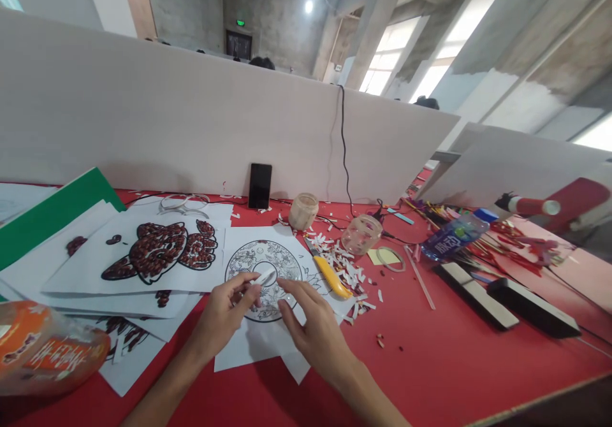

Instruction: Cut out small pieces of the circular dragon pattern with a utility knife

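Over a printed sheet with a round line drawing [239,266], my left hand [233,304] pinches a small white strip [264,278] between thumb and fingers. Close to the strip's other end, my right hand [313,322] has its fingers stretched and thumb apart, holding nothing I can see. A yellow utility knife [332,277] lies on the sheet's right edge. Beside it spreads a pile of white paper scraps [351,273]. On the left, papers carry a fox-like figure filled with dark red beans [160,248].
On the red table [406,363] stand a phone [260,186], a cloudy jar [303,211] and a tilted clear jar [362,234]. An orange-labelled jar [52,349] is at front left. A bottle [456,236] and black-and-white blocks [478,296] lie right. A white partition [191,115] runs behind.
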The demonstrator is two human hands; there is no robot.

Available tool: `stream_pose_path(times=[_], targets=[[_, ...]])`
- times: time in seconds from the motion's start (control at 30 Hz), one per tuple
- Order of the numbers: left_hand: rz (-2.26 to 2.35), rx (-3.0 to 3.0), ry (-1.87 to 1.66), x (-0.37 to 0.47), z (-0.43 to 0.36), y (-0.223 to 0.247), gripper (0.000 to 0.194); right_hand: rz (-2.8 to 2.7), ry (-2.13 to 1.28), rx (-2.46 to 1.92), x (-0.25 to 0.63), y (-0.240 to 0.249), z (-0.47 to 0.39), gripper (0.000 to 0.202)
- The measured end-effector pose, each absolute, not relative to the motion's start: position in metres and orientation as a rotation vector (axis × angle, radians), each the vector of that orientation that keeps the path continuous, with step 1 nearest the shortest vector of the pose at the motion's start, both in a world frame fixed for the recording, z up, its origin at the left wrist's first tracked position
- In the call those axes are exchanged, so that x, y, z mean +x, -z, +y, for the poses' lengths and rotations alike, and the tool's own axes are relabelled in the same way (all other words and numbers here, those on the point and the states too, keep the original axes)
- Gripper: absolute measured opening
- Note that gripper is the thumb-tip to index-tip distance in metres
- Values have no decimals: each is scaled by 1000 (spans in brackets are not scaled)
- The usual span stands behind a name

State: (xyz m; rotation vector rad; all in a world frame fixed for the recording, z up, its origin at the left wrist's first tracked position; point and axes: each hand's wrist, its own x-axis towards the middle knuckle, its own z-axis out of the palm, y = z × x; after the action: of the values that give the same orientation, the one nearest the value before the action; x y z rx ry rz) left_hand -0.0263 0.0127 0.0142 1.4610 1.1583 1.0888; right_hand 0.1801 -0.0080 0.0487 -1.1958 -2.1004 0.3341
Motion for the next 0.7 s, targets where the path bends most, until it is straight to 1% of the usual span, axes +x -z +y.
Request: stream_pose_path(times=[0.1,0.3,0.47,0.6,0.63,0.7], targets=[[1061,1433,-1091,-22,12,-12,42,-2035,-413,-1150,161,-50,5,42],[1148,1599,-1067,-21,11,-16,38,-1950,-371,-1099,156,-31,18,45],[1262,1723,-1097,-19,9,-16,31,-1897,-344,-1057,159,-22,21,26],[1293,1792,-1082,-19,9,-10,29,-1795,-515,-1065,159,-27,19,6],[1312,1809,-1078,-20,10,-10,29,-1764,-569,-1067,159,-29,18,5],[1353,1849,-1060,-22,11,-10,28,-1684,-693,-1070,160,-32,17,12]])
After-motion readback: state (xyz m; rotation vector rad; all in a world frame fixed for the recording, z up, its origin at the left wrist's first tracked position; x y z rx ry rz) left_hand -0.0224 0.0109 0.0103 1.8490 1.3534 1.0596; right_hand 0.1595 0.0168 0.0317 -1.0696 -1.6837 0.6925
